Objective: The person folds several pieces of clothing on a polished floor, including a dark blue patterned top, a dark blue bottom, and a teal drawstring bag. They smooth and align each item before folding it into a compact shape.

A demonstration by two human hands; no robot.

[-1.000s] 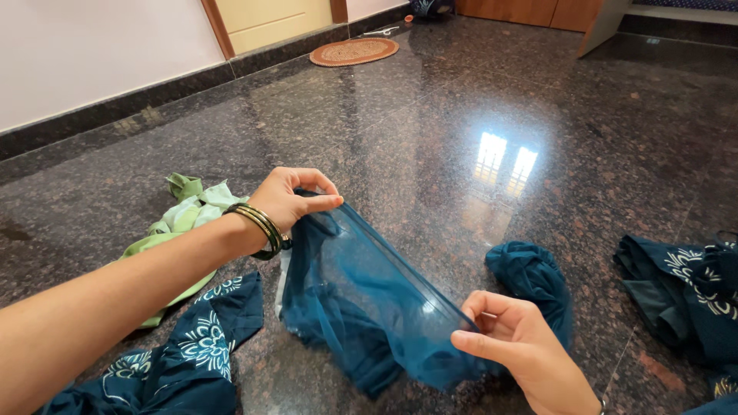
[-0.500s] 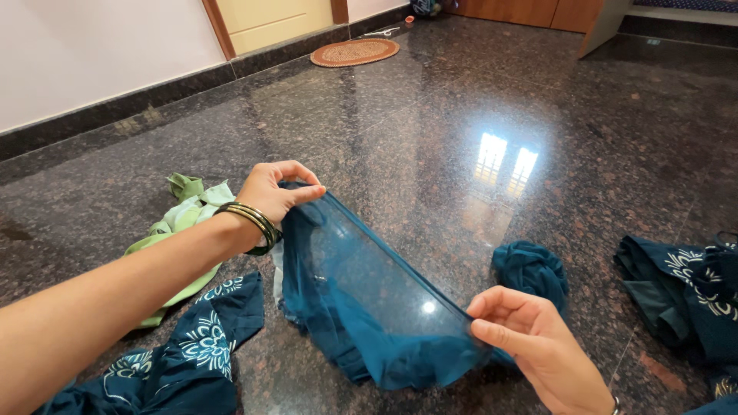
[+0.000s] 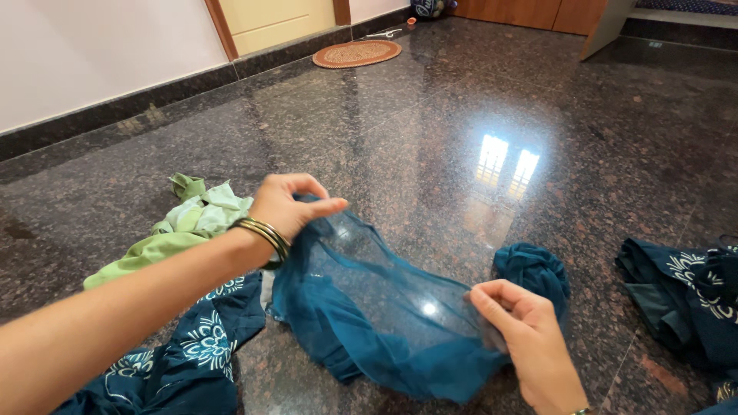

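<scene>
**Around you on the granite floor**

You've got a light green garment (image 3: 188,227) crumpled at your left, a dark blue printed cloth (image 3: 184,357) below it, and another printed blue cloth (image 3: 684,296) at your right. Far ahead, a round woven mat (image 3: 357,53) lies before the yellow door (image 3: 269,19)

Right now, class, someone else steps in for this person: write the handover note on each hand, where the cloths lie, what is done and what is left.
Left hand: pinches one end of the sheer teal scarf, raised off the floor.
Right hand: pinches the other end, low.
Scarf: stretched between both hands, its far end bunched on the floor.
Green cloth lies behind the left wrist; a printed navy cloth lies under the forearm, another at right.
Done: scarf spread.
Left: it is not yet folded.
</scene>
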